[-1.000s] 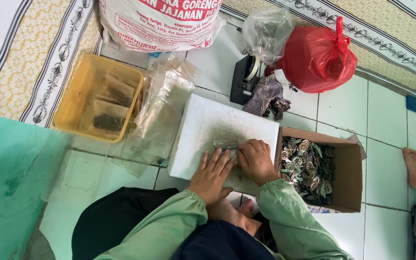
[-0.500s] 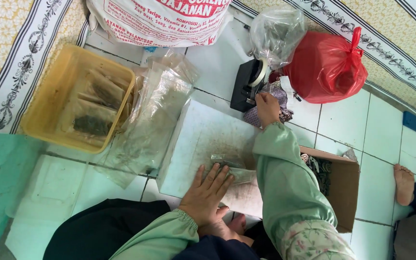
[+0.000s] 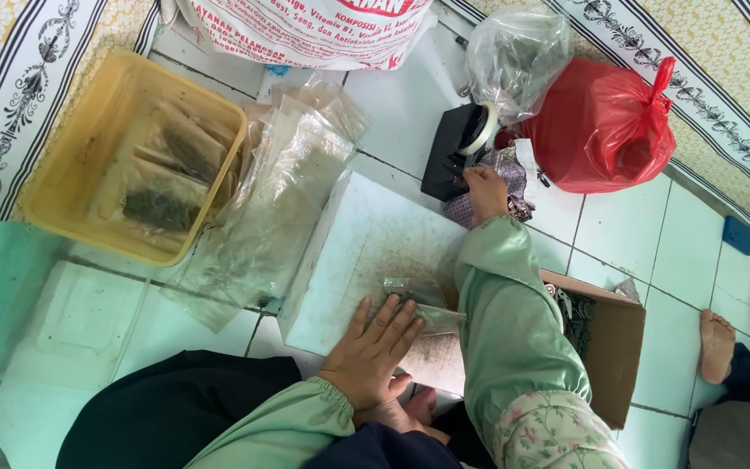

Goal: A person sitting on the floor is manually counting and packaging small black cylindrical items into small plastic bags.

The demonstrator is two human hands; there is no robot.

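My left hand lies flat, fingers spread, pressing a small clear plastic packet onto a white board on the tiled floor. My right hand reaches far forward to a black tape dispenser with a roll of clear tape; its fingers are closed at the dispenser's front edge, and I cannot tell whether tape is pinched. A green sleeve covers each arm.
A yellow tub with filled packets sits at left, loose clear bags beside it. A red plastic bag, a clear bag, a big printed sack lie behind. A cardboard box is right. Another person's foot.
My right hand left the packet on the board and stretched forward to the tape dispenser. The left hand stayed flat on the packet. The view moved closer.
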